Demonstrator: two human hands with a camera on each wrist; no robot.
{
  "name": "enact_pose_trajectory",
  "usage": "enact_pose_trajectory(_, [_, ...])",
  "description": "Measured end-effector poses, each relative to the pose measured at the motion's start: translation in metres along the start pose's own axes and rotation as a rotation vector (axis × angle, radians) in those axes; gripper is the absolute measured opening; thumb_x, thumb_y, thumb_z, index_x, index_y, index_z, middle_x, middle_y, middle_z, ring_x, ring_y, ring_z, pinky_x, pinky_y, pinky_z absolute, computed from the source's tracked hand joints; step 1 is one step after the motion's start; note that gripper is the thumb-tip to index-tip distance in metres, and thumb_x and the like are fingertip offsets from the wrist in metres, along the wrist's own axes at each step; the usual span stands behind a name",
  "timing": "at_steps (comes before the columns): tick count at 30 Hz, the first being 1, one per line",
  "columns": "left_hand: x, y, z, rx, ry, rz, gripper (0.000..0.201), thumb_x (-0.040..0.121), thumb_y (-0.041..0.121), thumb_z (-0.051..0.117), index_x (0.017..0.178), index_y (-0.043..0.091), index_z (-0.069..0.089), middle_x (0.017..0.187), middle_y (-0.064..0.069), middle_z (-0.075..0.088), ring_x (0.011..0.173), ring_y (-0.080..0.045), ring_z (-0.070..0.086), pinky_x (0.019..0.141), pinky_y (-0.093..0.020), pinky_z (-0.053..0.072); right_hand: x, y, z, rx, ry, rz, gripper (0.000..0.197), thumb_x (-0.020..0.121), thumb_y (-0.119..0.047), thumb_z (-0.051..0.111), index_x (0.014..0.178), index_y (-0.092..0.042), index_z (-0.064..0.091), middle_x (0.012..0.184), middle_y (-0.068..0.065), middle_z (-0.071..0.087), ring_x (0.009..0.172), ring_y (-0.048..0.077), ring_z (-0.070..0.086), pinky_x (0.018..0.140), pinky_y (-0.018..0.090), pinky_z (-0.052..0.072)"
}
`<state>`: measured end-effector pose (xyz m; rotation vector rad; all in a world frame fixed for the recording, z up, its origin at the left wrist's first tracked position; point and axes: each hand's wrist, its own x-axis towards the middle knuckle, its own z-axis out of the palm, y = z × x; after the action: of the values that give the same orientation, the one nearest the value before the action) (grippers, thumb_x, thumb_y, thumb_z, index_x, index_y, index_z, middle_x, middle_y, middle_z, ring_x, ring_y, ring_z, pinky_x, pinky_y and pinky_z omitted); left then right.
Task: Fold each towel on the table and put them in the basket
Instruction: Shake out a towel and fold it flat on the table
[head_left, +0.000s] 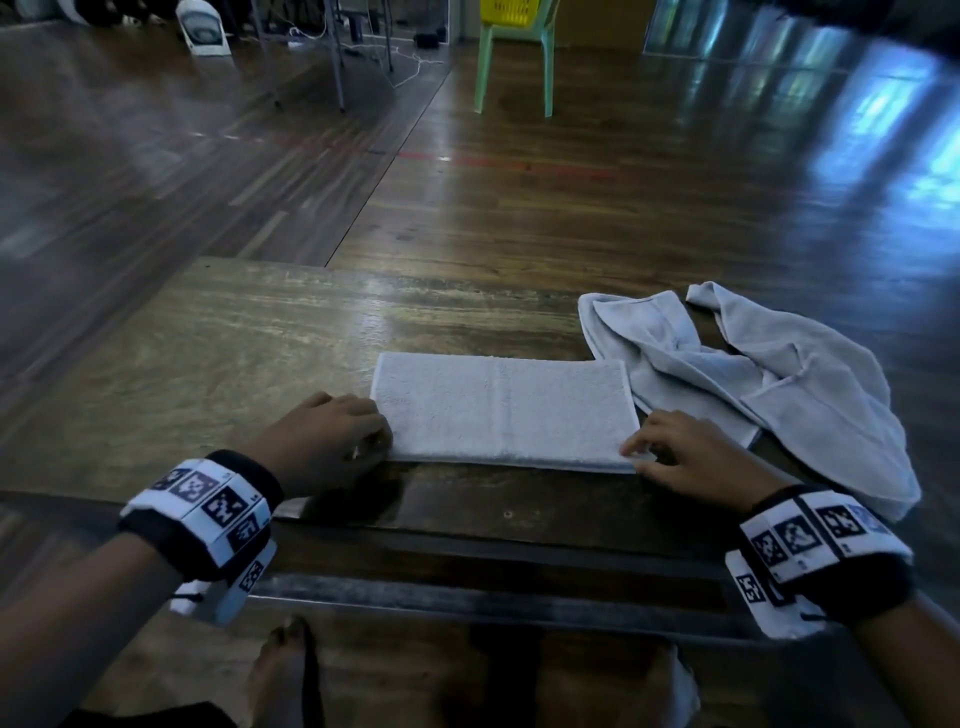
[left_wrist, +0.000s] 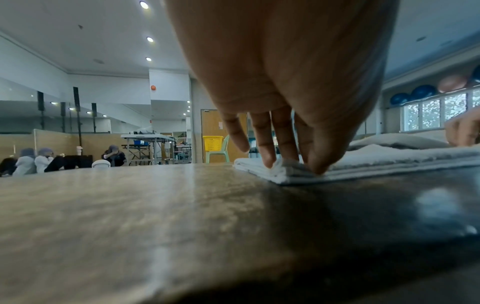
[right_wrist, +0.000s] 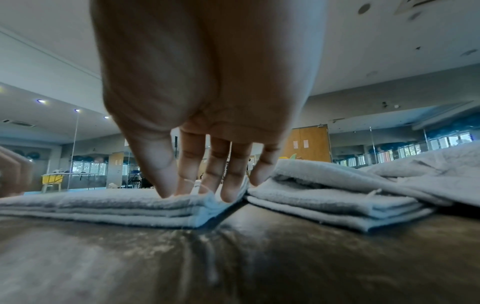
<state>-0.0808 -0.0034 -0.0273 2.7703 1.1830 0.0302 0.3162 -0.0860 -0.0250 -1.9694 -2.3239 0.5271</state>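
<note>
A pale folded towel (head_left: 504, 410) lies flat as a long rectangle in the middle of the wooden table (head_left: 234, 364). My left hand (head_left: 382, 439) is at its near left corner; in the left wrist view the thumb and fingers (left_wrist: 270, 162) pinch the bunched layers there. My right hand (head_left: 636, 457) is at the near right corner, thumb on top and fingertips (right_wrist: 228, 195) at the slightly lifted edge. A second towel (head_left: 779, 384) lies crumpled to the right, partly over the table's edge. The yellow basket (head_left: 511, 13) sits far off on a green chair (head_left: 514, 62).
The table's near edge runs just below my wrists, and my bare feet show beneath it. Wooden floor stretches between the table and the chair. Several people (left_wrist: 39, 160) sit on the floor far to the left, near another table (left_wrist: 148, 144).
</note>
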Motion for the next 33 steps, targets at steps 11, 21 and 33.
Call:
enact_pose_trajectory(11, [0.002,-0.008,0.004,-0.235,0.000,-0.059,0.017,0.084,0.025,0.065,0.100,0.022,0.066,0.101,0.008,0.059,0.087,-0.010,0.058,0.073,-0.020,0.044,-0.003,0.006,0.002,-0.026,-0.035,0.045,0.033,0.091,-0.017,0.050,0.121,-0.029,0.059,0.103,-0.011,0.048,0.100,0.006,0.047,0.088,0.034,0.041])
enact_pose_trajectory(21, [-0.007,0.002,0.005,-0.264,-0.018,-0.343,0.015,0.085,0.038,0.061,0.083,0.024,0.055,0.082,0.007,0.056,0.072,-0.006,0.052,0.060,-0.021,0.041,0.004,-0.023,-0.015,-0.047,-0.030,0.028,0.043,0.088,-0.011,0.045,0.066,-0.047,0.052,0.090,-0.009,0.057,0.094,0.010,0.051,0.083,0.034,0.037])
enact_pose_trajectory(33, [-0.005,0.005,0.016,-0.424,-0.147,-0.611,0.038,0.077,0.045,0.063,0.057,0.016,0.049,0.057,-0.002,0.051,0.053,-0.021,0.050,0.054,-0.028,0.039,0.161,-0.171,-0.016,-0.254,-0.284,-0.106,0.040,0.095,-0.023,0.043,0.134,-0.015,0.044,0.133,0.009,0.052,0.117,0.030,0.051,0.099,0.041,0.038])
